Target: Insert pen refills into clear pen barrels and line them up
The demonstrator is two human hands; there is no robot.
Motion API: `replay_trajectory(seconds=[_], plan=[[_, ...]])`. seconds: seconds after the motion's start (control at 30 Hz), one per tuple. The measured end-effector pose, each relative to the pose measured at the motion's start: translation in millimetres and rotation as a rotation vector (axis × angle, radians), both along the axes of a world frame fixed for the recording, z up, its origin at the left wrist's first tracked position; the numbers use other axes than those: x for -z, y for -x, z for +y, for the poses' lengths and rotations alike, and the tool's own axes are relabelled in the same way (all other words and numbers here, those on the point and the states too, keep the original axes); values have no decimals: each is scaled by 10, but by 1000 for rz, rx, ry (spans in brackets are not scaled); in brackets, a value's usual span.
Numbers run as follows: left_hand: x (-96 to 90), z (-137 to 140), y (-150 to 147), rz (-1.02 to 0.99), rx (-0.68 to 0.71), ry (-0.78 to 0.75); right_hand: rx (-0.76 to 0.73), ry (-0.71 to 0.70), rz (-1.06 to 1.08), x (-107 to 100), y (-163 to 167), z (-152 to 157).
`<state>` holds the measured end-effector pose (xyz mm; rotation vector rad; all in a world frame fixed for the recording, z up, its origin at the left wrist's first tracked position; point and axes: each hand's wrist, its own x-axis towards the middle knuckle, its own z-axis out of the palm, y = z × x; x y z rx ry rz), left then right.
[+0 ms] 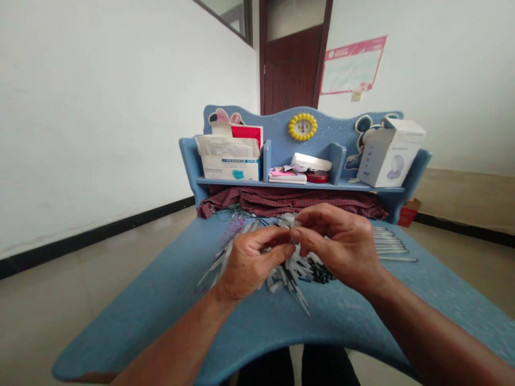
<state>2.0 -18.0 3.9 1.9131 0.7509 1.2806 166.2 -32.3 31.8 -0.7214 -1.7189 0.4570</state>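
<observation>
Blue desk (161, 300); hands (250, 261) partly hide pale slim pieces (295, 272).

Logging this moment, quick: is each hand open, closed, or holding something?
Left hand: closed in a pinch; anything held can't be made out.
Right hand: fingers bent, near the left's; grip can't be told.

along your blue bench's (161, 300) far edge, a red checked cloth (273, 201) lies bunched beneath a blue shelf (276, 131). toward the far left corner, you see a mask box (219, 170) on that shelf; midway, a red case (317, 177) below a white object (311, 162), with a yellow-rimmed clock (302, 127) above; toward the far right corner, a white carton (380, 158). a dark red door (292, 69) stands beyond.
</observation>
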Motion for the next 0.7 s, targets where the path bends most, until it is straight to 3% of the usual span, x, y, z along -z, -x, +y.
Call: replay_trajectory(seconds=[0.13,0.23,0.3,0.47,0.7], plan=[[-25,8,15,-8,-73,28,-75,82,88,-20,-18,59],[-36,29,17,-39,-135,73,-5,137,24,33,-164,95],[-34,51,16,-70,-155,102,81,182,-156,128,-307,117],[-14,92,5,-68,-197,120,197,207,-847,437,-569,122],[16,102,-18,-6,-218,138,344,174,-1197,601,-482,73]])
